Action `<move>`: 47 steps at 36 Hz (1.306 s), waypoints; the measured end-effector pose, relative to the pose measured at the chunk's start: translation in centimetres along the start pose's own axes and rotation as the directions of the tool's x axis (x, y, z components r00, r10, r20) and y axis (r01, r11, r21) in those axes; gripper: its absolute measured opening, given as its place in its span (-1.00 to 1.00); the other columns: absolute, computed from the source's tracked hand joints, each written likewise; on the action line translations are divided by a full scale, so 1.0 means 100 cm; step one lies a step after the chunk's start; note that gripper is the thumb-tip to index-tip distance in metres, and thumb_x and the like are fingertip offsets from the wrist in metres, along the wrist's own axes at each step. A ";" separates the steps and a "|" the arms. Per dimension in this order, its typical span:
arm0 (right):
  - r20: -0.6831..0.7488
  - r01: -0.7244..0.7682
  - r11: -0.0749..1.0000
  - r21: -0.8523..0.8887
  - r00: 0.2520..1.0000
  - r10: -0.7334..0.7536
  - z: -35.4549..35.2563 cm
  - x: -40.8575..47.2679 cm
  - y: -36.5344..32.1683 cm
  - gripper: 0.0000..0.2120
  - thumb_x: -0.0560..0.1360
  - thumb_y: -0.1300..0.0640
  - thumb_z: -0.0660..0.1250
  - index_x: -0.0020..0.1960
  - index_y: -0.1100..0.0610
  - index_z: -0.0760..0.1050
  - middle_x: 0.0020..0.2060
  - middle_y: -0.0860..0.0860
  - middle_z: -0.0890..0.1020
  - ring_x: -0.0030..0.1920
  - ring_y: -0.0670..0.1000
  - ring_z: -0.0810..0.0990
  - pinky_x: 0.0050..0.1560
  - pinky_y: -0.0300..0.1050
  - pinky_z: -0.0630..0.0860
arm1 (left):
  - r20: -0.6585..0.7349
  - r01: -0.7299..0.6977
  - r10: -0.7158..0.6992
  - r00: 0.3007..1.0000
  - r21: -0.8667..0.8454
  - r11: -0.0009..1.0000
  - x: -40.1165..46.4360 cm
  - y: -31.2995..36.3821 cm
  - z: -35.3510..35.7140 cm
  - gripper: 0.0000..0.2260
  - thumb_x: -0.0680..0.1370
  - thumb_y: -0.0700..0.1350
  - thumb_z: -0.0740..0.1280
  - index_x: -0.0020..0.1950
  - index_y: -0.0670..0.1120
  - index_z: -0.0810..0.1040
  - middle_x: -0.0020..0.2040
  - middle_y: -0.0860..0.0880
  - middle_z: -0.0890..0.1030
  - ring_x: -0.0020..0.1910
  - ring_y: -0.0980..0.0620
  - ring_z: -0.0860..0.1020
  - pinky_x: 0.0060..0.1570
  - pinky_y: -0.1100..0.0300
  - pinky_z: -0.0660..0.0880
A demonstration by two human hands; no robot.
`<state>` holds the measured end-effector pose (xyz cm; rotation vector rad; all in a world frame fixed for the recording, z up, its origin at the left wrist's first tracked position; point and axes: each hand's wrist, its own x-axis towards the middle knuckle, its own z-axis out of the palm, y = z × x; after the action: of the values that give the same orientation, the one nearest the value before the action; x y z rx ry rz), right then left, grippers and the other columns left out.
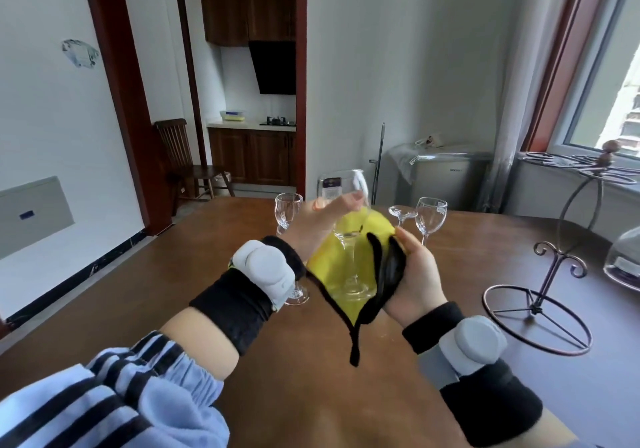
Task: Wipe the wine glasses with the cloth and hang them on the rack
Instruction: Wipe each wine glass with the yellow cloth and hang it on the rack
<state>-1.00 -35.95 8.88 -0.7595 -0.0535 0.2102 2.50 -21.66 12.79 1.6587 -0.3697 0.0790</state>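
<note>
My left hand [320,221] grips the bowl of a clear wine glass [341,188] held above the table, its stem and foot [353,285] tilted back toward me. My right hand [420,276] holds a yellow cloth with black edging [325,266] wrapped behind the stem and foot. Two more glasses [288,210] [431,219] stand on the wooden table [156,292] behind my hands. The foot of another glass [401,211] shows between them. The dark metal rack [538,304] stands at the right, with its hanging rings [588,169] up top.
Another glass foot [298,296] shows behind my left wrist. A glass decanter [625,264] sits at the table's right edge beside the rack. A covered appliance [446,170] and a window are beyond the table, a chair [183,160] and kitchen doorway at the back left.
</note>
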 end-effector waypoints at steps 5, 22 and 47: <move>-0.004 0.076 0.994 0.080 0.997 -0.076 -0.002 -0.004 -0.019 -0.54 0.59 -0.11 0.12 0.25 0.19 0.56 0.09 0.18 0.66 0.05 0.20 0.67 0.20 0.13 0.50 | -0.070 -0.021 0.020 0.997 -0.011 1.000 -0.001 -0.002 -0.008 -0.26 0.13 0.47 0.40 -0.01 -0.12 0.54 -0.07 -0.04 0.37 -0.18 0.06 0.31 -0.23 0.24 0.24; 0.249 0.128 0.980 0.153 0.955 -0.164 0.021 -0.006 0.002 -0.61 0.58 -0.05 0.16 0.28 0.10 0.54 0.24 0.23 0.54 0.31 0.27 0.50 0.40 0.36 0.26 | -0.145 0.037 -0.050 0.988 -0.091 0.995 -0.006 -0.003 0.023 -0.23 0.13 0.40 0.48 0.14 -0.11 0.59 0.08 -0.01 0.60 0.08 -0.05 0.60 0.25 0.07 0.42; 0.151 0.378 0.831 -0.408 0.926 -0.347 0.012 -0.001 0.011 -0.59 0.46 0.12 0.42 0.26 0.24 0.50 0.10 0.26 0.65 0.10 0.26 0.66 0.09 0.22 0.60 | -0.053 0.065 -0.058 0.997 0.142 0.988 -0.018 -0.003 0.028 -0.08 0.29 0.61 -0.13 0.44 0.09 0.38 0.38 0.03 0.47 0.36 0.04 0.40 0.42 0.04 0.26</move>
<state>-1.42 -34.37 8.95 -1.1678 -0.3196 -0.1482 0.45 -24.07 11.64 1.8057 -0.2805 0.1021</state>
